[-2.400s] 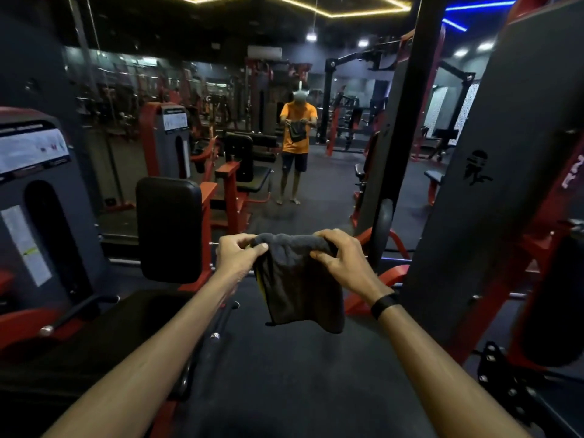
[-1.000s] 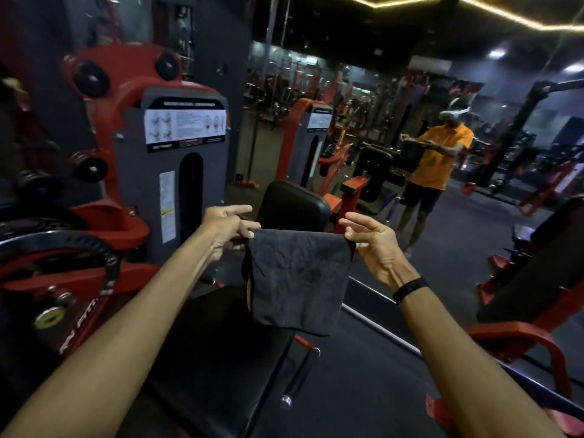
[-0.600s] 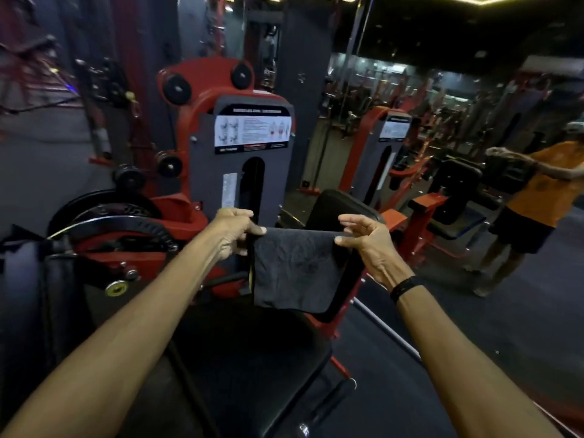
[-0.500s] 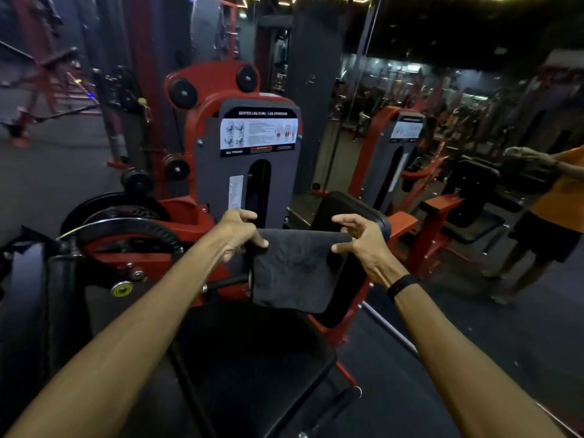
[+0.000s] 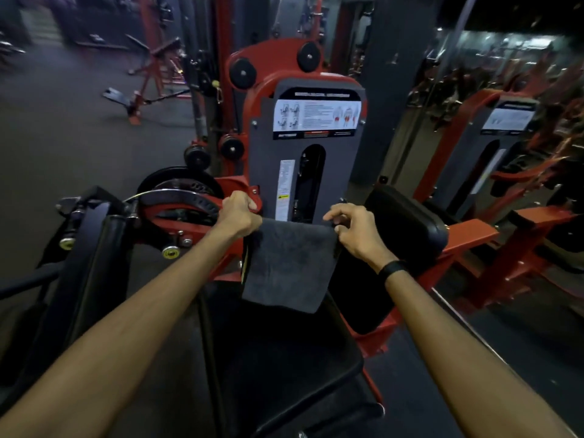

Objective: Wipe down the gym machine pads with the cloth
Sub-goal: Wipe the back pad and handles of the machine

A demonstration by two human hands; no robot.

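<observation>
Both arms reach forward, and the two hands hold a dark grey cloth [image 5: 289,263] by its top edge. The left hand [image 5: 237,213] grips the upper left corner with its fingers curled around the fabric. The right hand [image 5: 355,230] pinches the upper right corner between thumb and bent fingers; a black band [image 5: 392,269] is on this wrist. The cloth hangs flat and loose between the hands, above the front of the black seat pad [image 5: 278,352] and not touching it. A thin yellow edge shows on the left side of the cloth.

Behind the cloth, to the right, is the black back pad [image 5: 407,222] on a red frame. Straight ahead stands the grey weight-stack cover [image 5: 313,143] with a white instruction label [image 5: 317,114]. On the left is a black roller pad [image 5: 104,245], near a red pivot with a metal cam. On the far right a mirror [image 5: 512,121] shows a similar machine.
</observation>
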